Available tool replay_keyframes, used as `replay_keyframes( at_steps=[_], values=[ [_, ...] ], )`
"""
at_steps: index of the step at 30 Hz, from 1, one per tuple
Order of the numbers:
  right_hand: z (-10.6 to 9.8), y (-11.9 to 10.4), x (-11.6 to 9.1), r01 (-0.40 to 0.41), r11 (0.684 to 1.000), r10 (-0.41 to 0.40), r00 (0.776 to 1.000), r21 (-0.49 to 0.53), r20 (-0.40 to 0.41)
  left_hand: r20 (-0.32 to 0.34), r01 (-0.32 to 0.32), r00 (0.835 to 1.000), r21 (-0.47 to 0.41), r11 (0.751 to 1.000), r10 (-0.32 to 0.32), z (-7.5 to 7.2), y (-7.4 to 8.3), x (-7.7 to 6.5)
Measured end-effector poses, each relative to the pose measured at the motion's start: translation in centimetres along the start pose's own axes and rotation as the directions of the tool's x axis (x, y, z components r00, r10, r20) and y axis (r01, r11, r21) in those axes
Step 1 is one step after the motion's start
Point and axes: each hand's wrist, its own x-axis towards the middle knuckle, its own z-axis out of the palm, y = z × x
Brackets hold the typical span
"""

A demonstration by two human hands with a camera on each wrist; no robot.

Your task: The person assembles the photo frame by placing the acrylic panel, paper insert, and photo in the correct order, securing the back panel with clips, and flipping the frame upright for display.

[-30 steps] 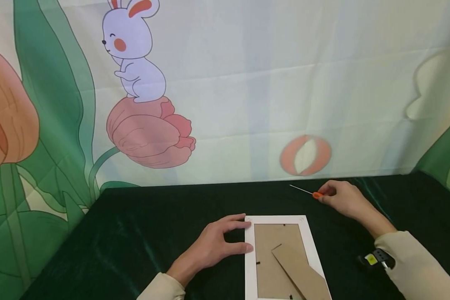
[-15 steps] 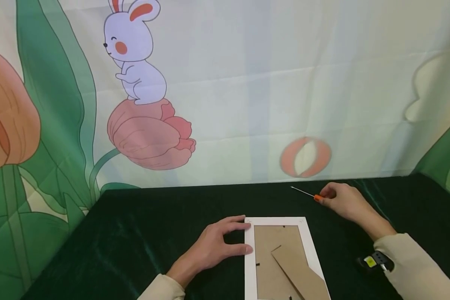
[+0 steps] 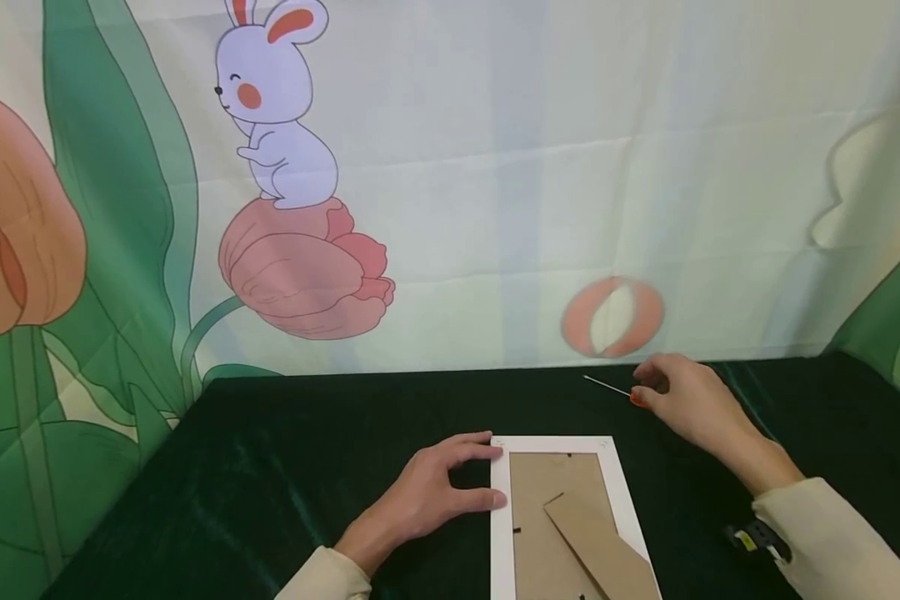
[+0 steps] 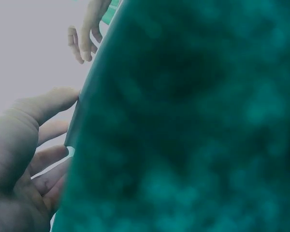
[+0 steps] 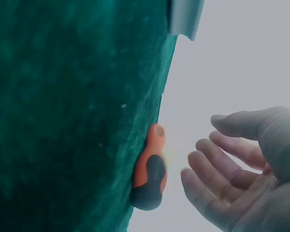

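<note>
A picture frame point(image 3: 501, 550) lies face down on dark green cloth, its brown backing board point(image 3: 547, 475) and stand leg point(image 3: 606, 537) showing. My left hand point(image 3: 427, 487) touches the frame's left border with fairly straight fingers and thumb. Farther back on the right lies a screwdriver point(image 3: 606, 386). The right wrist view shows its orange and black handle point(image 5: 150, 169) resting on the cloth. Just beside that handle my right hand point(image 3: 686, 400) hovers with loosely bent fingers. A gap separates the fingers from the handle in the right wrist view.
Green velvet cloth point(image 3: 330, 442) covers the table. Behind it hangs a pale curtain point(image 3: 450, 208) printed with a rabbit and tulips. A small black device with a yellow patch point(image 3: 750, 537) sits at the right wrist.
My right hand has let go of the screwdriver's handle and drawn slightly up from it. The screwdriver now lies on the cloth. My left hand stays at the frame's border.
</note>
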Motion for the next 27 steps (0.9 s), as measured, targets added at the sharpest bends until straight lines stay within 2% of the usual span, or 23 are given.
replay_keyframes(
  at_steps=[7,13,17,20,27],
  values=[
    [-0.9,-1.6,-0.5,0.045,0.997,-0.047,0.998,0.062,0.030,0.004,-0.011,1.000,0.007,1.000,0.011,-0.1,0.3,0.0],
    [-1.9,-3.1,-1.6,0.003,0.985,-0.024,0.993,0.173,0.118,-0.026,-0.024,0.999,0.038,0.999,0.025,-0.2,0.9,-0.1],
    [-1.7,-3.6,-2.7,-0.057,0.973,0.011,0.979,0.223,0.203,-0.067,0.033,0.997,0.054,0.998,-0.029,-0.2,1.3,-0.3],
    [-1.3,-3.8,-3.4,-0.086,0.970,0.032,0.972,0.226,0.231,-0.087,0.078,0.994,0.053,0.996,-0.074,-0.3,1.6,-0.4],
    [-0.8,-3.6,-4.7,-0.141,0.957,0.066,0.957,0.254,0.281,-0.077,0.110,0.991,0.020,0.994,-0.108,-0.7,1.8,-0.5]
  ],
)
